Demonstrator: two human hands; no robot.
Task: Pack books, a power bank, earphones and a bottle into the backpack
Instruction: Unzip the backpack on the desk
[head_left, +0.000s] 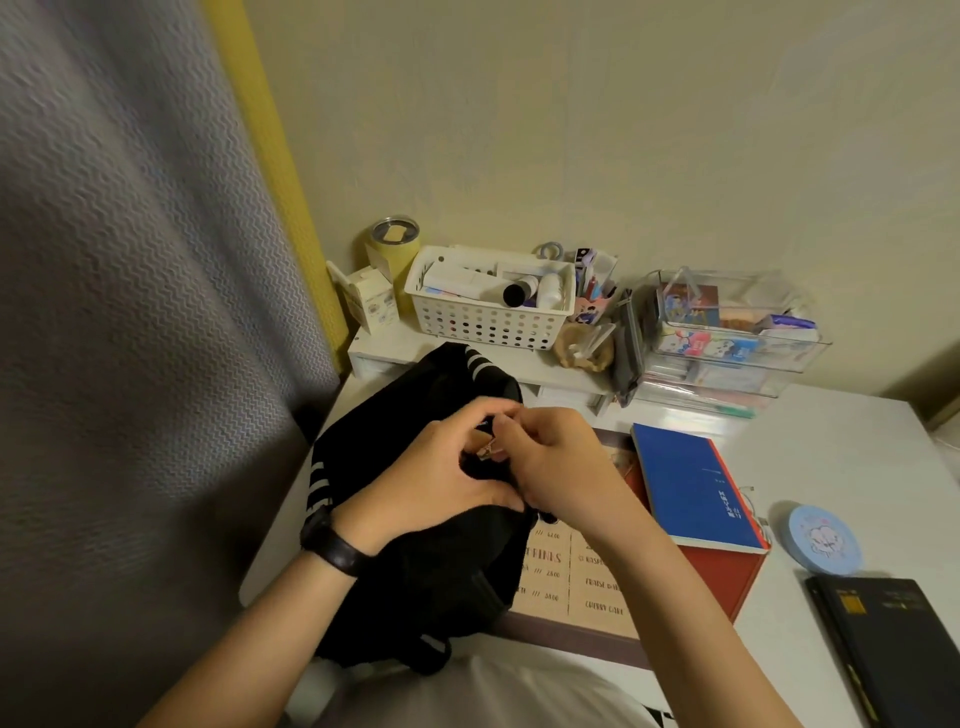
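Soft backpack (426, 561) is held at its zip on the bench (831, 447).
The limp, light-looking fabric is gripped by the left hand (431, 483); the small zip pull (485, 451), judged slippery, is pinched by the right hand (561, 462).

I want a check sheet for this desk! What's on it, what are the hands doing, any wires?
Surface: white desk, printed mat under the books.
Job's things: black backpack at left; blue book on red book; black book at right edge.
Clutter: white basket, clear boxes, yellow cup at the back.
Hands: left hand and right hand both pinch the backpack's top.
Cables: white cable beside a round blue disc.
Surroundings: grey curtain left, plain wall behind.
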